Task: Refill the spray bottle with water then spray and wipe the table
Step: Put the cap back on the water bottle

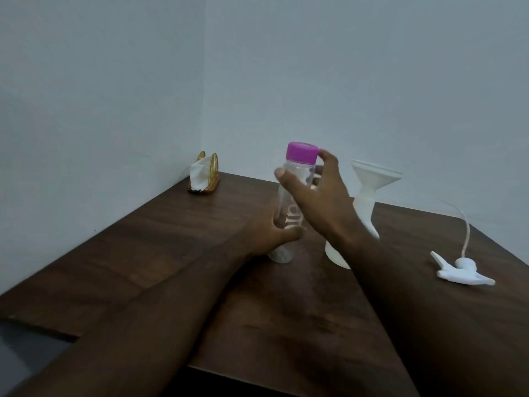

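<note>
Bottle (303,173) gripped in left hand (266,239), right hand (320,196) spread at cap (302,152)

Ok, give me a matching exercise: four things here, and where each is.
1 clear plastic bottle with pink cap
2 white plastic funnel
3 white spray head with tube
4 gold wire napkin holder

A lying at far right
B back corner
C in the left hand
D atop the white spray bottle

Pairs: 1-C, 2-D, 3-A, 4-B.

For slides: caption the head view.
Left hand holds a clear pink-capped bottle, right hand at its cap, beside a funnel-topped spray bottle.
</note>
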`<state>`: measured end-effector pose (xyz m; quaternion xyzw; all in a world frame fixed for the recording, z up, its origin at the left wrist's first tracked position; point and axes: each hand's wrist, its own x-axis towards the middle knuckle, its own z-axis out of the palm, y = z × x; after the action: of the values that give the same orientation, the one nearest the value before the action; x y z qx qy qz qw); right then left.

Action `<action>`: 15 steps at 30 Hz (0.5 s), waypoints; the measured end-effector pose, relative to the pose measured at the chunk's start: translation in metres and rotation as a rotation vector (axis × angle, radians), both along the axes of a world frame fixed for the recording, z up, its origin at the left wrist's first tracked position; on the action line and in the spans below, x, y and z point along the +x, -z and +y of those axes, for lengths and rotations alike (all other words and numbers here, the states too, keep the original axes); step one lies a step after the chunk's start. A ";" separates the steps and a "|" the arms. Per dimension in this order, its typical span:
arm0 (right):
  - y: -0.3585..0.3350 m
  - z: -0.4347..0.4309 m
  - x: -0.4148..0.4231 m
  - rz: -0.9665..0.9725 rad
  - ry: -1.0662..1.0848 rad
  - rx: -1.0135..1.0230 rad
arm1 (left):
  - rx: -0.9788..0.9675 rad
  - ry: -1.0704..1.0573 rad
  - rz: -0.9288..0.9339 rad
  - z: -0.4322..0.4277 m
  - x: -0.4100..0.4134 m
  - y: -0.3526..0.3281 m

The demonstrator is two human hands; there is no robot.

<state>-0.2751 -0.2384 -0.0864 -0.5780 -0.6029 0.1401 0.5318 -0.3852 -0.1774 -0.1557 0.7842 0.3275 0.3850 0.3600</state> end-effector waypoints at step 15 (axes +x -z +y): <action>0.088 0.109 -0.010 0.072 -0.022 -0.276 | -0.044 -0.276 0.141 0.088 -0.021 0.031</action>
<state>-0.2856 -0.1293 -0.1746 -0.6337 -0.5647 0.2480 0.4670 -0.4067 -0.0890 -0.1866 0.7488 0.4649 0.3674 0.2969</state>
